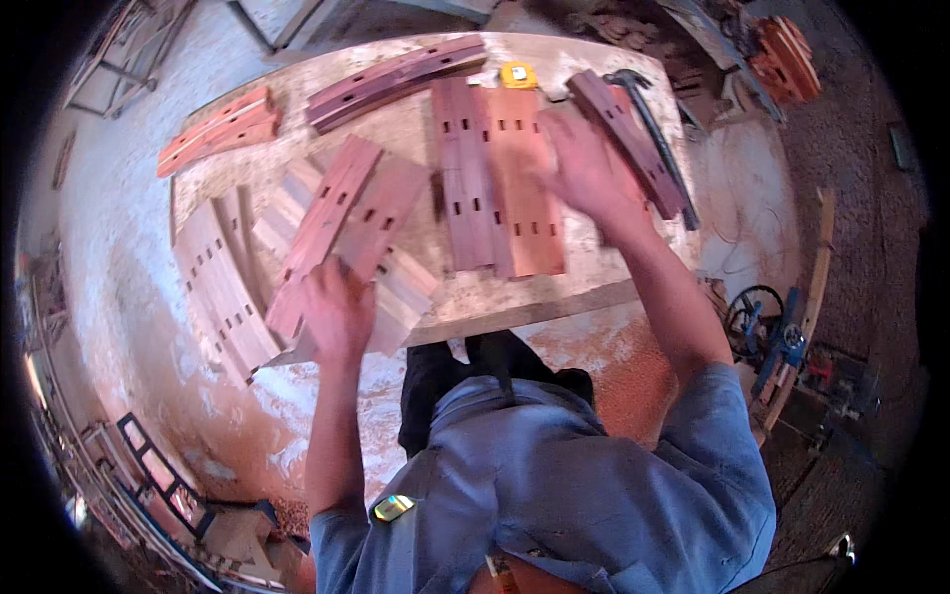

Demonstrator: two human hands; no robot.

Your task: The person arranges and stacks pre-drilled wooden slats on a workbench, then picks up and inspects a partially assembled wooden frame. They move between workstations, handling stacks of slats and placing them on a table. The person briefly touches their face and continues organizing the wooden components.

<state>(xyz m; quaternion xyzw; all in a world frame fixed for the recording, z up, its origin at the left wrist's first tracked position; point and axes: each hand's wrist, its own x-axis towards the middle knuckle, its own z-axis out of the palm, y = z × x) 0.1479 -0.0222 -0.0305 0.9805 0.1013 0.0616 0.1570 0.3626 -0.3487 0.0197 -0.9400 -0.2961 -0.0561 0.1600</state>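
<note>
My left hand [338, 305] is closed on the lower end of a reddish wooden slat [332, 213] with rectangular slots. This slat lies slanted across other slotted boards on the near left of the table. My right hand [584, 168], blurred, is at the right edge of orange-brown slotted slats [522, 188]. Its thumb and fingers look apart, and I cannot tell whether they touch the wood. Beside those slats, on their left, lie purplish-brown slotted slats [462, 178]. Pale slotted boards [223, 282] lie at the table's left edge, left of my left hand.
The pieces rest on a worn wooden table [554, 297]. Along its far side are a curved dark slat stack [396, 79], orange pieces [220, 134] and a yellow tape measure [518, 75]. A dark slat [628, 144] and a black hammer-like tool [653, 129] lie at right.
</note>
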